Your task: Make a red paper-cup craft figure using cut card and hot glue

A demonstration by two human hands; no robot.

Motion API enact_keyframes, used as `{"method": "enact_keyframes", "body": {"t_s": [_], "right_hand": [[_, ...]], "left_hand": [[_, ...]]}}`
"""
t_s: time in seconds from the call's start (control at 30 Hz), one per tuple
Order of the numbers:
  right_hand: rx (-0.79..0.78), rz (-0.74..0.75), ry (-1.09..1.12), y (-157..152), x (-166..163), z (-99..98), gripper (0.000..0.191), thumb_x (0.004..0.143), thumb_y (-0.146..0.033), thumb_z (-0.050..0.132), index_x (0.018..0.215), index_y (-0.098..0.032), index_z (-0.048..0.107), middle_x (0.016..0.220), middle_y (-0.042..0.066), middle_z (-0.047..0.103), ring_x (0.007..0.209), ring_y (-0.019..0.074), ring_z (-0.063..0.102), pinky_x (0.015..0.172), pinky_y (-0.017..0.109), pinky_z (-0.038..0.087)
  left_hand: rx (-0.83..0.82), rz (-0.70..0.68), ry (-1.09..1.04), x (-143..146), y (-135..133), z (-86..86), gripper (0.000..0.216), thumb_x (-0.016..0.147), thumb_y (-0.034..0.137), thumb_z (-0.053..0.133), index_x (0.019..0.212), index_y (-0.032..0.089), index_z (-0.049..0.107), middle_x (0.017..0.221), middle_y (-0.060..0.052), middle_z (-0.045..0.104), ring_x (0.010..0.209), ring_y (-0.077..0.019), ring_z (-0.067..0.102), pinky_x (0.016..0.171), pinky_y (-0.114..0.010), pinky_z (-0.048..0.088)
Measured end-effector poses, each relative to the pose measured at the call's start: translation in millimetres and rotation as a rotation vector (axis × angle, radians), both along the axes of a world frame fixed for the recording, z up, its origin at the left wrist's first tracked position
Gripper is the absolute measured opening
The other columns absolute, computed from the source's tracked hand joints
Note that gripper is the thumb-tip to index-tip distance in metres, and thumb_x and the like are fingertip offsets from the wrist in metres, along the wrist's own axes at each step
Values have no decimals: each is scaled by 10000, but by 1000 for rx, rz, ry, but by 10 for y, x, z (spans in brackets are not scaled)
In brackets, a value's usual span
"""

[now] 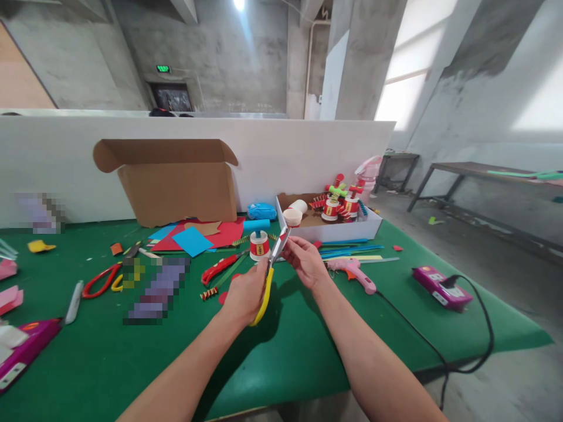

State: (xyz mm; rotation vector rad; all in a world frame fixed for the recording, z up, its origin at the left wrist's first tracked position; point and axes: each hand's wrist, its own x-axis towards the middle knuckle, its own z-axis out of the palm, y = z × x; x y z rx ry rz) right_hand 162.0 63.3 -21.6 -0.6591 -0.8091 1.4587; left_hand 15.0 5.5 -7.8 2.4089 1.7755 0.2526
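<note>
My left hand (pixel 246 293) is closed round the yellow handles of a pair of scissors (pixel 266 296), whose metal blades point up and away over the table. Close to the blade tips, the fingers of my right hand (pixel 304 261) are pinched together on a small red piece (pixel 283 237), mostly hidden by fingers and blades. Just behind the scissors stands a white paper cup (pixel 259 246) with a red band and a blue top part. Red round pieces (pixel 223 298) and a folded paper spring (pixel 209 293) lie left of my left hand.
A white box (pixel 334 233) holds cups and decorated figures. At right are a pink glue gun (pixel 358 274) and a purple power strip (pixel 442 287) with a black cord. Red-handled scissors (pixel 102 281), a red utility knife (pixel 222 268) and coloured paper (pixel 193 240) lie left.
</note>
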Motion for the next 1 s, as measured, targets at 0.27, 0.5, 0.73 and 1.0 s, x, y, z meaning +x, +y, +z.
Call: {"method": "enact_keyframes", "body": {"t_s": [0.27, 0.5, 0.73, 1.0], "right_hand": [[-12, 1, 11, 0, -7, -13, 280, 526, -334, 835, 718, -173, 711, 619, -28, 627, 549, 59, 517, 612, 210, 459], [-17, 0, 15, -5, -8, -9, 301, 507, -344, 844, 718, -171, 717, 609, -32, 619, 544, 51, 506, 607, 198, 461], [-25, -3, 24, -14, -11, 10, 306, 483, -333, 853, 705, -171, 717, 610, -31, 621, 534, 53, 504, 603, 206, 471], [0, 1, 10, 0, -4, -5, 264, 533, -328, 830, 715, -181, 709, 617, -28, 619, 541, 65, 503, 621, 232, 479]], "left_hand": [[-8, -2, 31, 1, -7, 26, 445, 868, 212, 342, 1308, 152, 322, 1059, -145, 632, 843, -270, 653, 675, -328, 459], [-15, -6, 41, 6, -9, 34, 443, 867, 200, 346, 1305, 144, 316, 1065, -149, 629, 860, -271, 651, 687, -332, 462], [6, -18, 31, 0, 1, 14, 468, 863, 201, 342, 1325, 155, 287, 1065, -138, 633, 855, -280, 654, 669, -338, 463], [-20, -6, 45, 8, -17, 65, 444, 868, 190, 341, 1307, 146, 301, 1089, -148, 626, 870, -284, 654, 679, -346, 467]]}}
